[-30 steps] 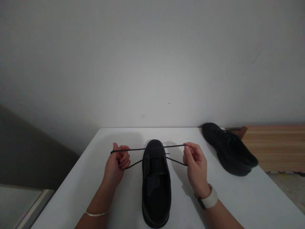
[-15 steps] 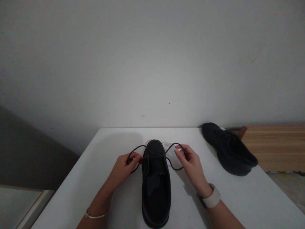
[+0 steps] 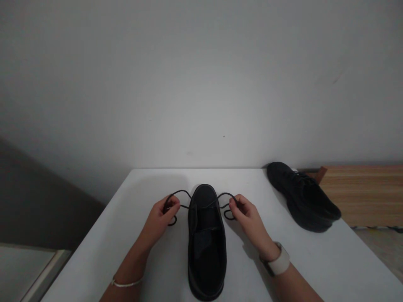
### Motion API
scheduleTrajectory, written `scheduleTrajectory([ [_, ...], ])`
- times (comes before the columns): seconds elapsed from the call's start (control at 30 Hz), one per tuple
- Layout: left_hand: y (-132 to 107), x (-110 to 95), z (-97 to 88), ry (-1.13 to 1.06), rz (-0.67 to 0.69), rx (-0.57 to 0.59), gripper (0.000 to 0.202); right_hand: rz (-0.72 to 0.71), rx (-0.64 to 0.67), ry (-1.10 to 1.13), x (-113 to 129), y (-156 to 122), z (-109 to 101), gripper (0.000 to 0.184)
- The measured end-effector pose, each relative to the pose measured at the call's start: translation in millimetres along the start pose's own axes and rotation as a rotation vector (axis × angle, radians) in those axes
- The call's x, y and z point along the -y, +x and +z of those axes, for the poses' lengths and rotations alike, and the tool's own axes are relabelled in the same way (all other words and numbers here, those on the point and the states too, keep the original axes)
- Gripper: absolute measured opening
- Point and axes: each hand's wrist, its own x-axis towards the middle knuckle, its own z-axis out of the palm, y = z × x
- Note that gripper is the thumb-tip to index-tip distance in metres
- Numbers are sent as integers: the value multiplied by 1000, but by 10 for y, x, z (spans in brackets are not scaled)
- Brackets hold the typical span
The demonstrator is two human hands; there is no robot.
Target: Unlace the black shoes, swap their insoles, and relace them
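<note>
A black shoe [image 3: 208,256] lies upright on the white table [image 3: 157,268], its toe pointing away from me. To its left, my left hand [image 3: 163,214] pinches one side of the black shoelace [image 3: 180,191], with a small loop hanging below the fingers. On the opposite side my right hand [image 3: 247,216] is closed on the other part of the lace, which arcs from the shoe's front to my fingertips and curls beneath them. Both hands are beside the shoe, apart from its body. The lace crosses over the shoe's front.
A second black shoe [image 3: 302,197], laced, lies at the table's back right corner. Behind the table rises a pale wall [image 3: 201,92]. A wood-grained board [image 3: 365,195] is beyond the right edge, and a light-coloured frame [image 3: 47,272] stands at lower left.
My left hand has shifted left, away from the shoe's side. The right fingers have closed on the lace. The lace's lines to both hands have drawn straighter, with smaller loops below.
</note>
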Motion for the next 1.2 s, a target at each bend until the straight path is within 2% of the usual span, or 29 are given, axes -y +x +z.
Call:
scheduleTrajectory([
  [0.23,73,65,-100,-227,74,-245,12,-83,-229,141,-42,13,-73,22],
  [0.37,27,-9,-24,-317,149,-202,13,-167,-257,161,64,-48,15,16],
  [0.47,-88,-137,65,-310,260,-82,11,-223,-203,145,174,-135,104,11],
  [0.57,-253,-339,136,-195,373,44,12,-313,-96,61,323,-226,181,4],
  [0.67,-422,-585,203,-65,406,137,10,-414,16,-52,568,-307,270,9],
  [0.8,-590,-814,327,-106,268,188,12,-511,145,-97,924,-390,454,15],
  [0.9,-689,-817,372,-153,148,95,18,-571,226,-172,1057,-438,592,23],
  [0.97,-752,-745,319,-161,105,7,21,-555,266,-206,1076,-467,640,24],
  [1.03,-806,-641,178,-171,55,-60,25,-559,314,-281,1063,-496,633,29],
  [1.1,-845,-526,-51,-174,-6,-103,27,-608,356,-390,1033,-529,573,41],
  [1.2,-872,-341,-490,-32,-13,-343,29,-636,347,-470,953,-586,430,45],
])
